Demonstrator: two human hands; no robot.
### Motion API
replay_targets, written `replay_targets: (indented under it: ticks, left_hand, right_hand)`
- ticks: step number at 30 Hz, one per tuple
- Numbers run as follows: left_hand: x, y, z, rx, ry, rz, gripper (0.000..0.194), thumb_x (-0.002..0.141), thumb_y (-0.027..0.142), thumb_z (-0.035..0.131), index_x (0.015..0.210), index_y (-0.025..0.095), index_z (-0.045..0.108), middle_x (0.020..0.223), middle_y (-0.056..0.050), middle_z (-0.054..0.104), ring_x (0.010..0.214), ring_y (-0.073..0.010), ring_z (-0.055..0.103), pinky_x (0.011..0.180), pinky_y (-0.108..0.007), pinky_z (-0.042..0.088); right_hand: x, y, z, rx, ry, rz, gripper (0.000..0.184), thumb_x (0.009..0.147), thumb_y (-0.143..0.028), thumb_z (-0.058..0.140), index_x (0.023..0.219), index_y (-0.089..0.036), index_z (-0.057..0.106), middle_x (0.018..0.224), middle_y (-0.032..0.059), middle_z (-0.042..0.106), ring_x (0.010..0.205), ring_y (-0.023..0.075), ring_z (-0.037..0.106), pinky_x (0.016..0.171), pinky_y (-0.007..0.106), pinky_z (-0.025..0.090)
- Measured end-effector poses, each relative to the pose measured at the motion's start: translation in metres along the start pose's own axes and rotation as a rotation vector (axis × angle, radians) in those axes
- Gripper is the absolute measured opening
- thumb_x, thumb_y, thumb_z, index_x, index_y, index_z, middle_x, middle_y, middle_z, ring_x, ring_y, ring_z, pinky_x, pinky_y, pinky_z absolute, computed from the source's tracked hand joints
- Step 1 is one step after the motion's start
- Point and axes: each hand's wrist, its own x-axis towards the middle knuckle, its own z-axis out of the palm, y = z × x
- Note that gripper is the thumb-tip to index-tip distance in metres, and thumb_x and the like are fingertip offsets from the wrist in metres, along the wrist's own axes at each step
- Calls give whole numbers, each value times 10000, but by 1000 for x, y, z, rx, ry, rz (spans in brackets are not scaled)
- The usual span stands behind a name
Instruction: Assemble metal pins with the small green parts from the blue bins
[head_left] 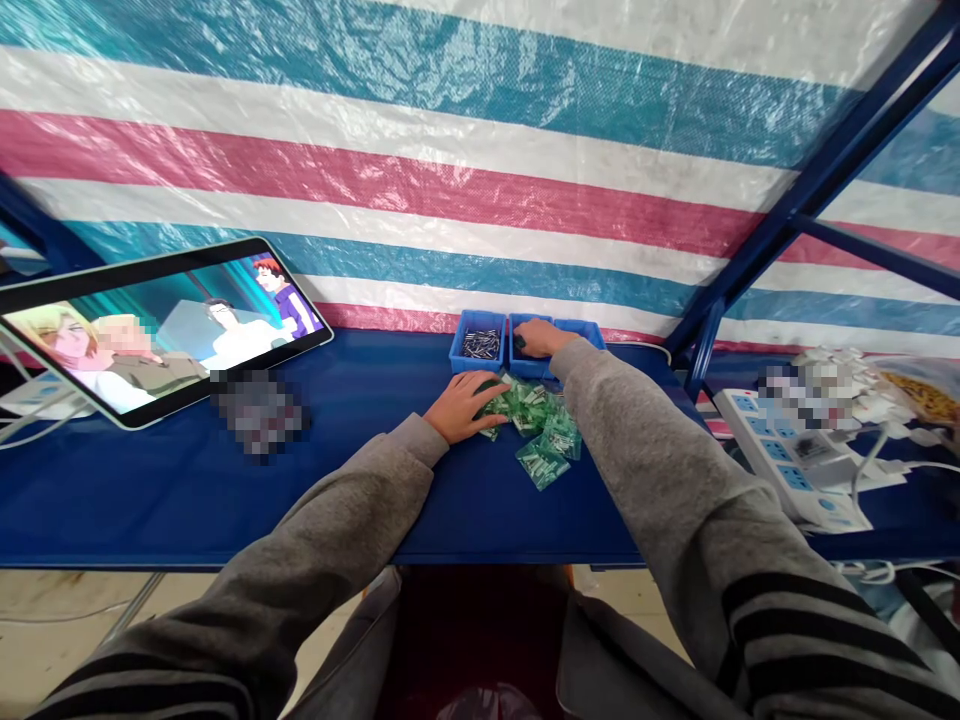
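Observation:
Fingers spread, my left hand rests at the left side of a pile of small green-tinted clear packets with small pale pieces inside. It touches the nearest packets and grips nothing that I can see. My right hand reaches into the middle blue bin, its fingers bent together and pointing down. A dark spot shows at its fingertips; what they hold is too small to name. To the left stands another blue bin with many small metal pins. A third blue bin is partly hidden behind my right wrist.
A tablet playing a cartoon leans at the left of the blue table, with a blurred dark object near it. White power strips and cables lie at the right. A striped tarp hangs behind, beside a blue metal frame.

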Motion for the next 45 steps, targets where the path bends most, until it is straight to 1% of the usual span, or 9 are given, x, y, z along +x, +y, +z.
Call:
replay_targets:
  ticks: [4,12,18,20,27,33,37,42,45]
  left_hand:
    - [0,0,0,-2,3,-5,573,957,583,361,1341,196,536,1307,-164,544,1251,-305,476,1058,-479,362]
    - [0,0,-1,-1,-2,-5,590,964,589,322,1333,185,542,1318,-169,540,1266,-308,466,1056,-477,365]
    - [0,0,0,-34,-5,-32,589,958,599,327,1332,198,542,1327,-158,536,1268,-301,466,1065,-469,358]
    - [0,1,0,-45,3,-51,604,957,609,309,1334,198,540,1329,-156,534,1270,-299,465,1064,-458,360]
    - [1,3,-5,-58,72,-169,613,971,595,273,1354,180,514,1280,-150,563,1219,-285,502,1030,-432,389]
    - [1,3,-5,-71,66,-176,593,983,570,266,1342,179,532,1277,-145,567,1214,-283,509,1022,-424,406]
    - [1,3,-6,-80,35,-140,614,984,576,239,1386,190,498,1341,-148,531,1266,-295,477,1057,-440,386]
    - [1,5,-5,-91,-92,-62,693,953,639,243,1491,216,356,1522,-122,365,1398,-318,336,1147,-454,289]
    - [1,5,-4,-88,-154,-44,727,935,672,246,1511,235,313,1578,-93,263,1451,-325,232,1174,-477,232]
  right_hand:
    - [-3,-1,2,-9,48,-4,377,782,-101,615,1155,-99,667,1203,221,646,1058,333,642,890,383,496]
    - [-15,10,-2,65,154,-48,310,772,-118,626,1069,-133,715,1094,126,717,1035,270,645,922,338,472]
    - [-55,2,-15,472,612,-68,313,726,-89,571,998,-129,721,948,69,743,872,221,677,849,322,498]
    - [-76,-8,-14,544,693,-130,295,718,-95,568,965,-146,721,951,56,739,872,217,671,852,328,494]
    - [-131,-29,18,439,661,-312,285,836,-124,507,1052,-185,683,1065,101,686,953,230,649,857,364,514]
    - [-143,-29,52,266,590,-254,369,937,-180,391,1214,-228,631,1294,115,587,1223,264,531,1012,429,459]
    - [-146,-30,59,230,642,-157,356,943,-228,421,1239,-215,619,1302,135,568,1184,305,531,998,486,455]
    - [-155,-33,65,312,664,-105,373,979,-317,371,1233,-220,626,1179,133,630,1120,285,577,985,461,472]
    - [-163,-37,71,297,624,-115,481,980,-468,371,1354,-214,533,1377,147,520,1292,316,465,1065,505,398]
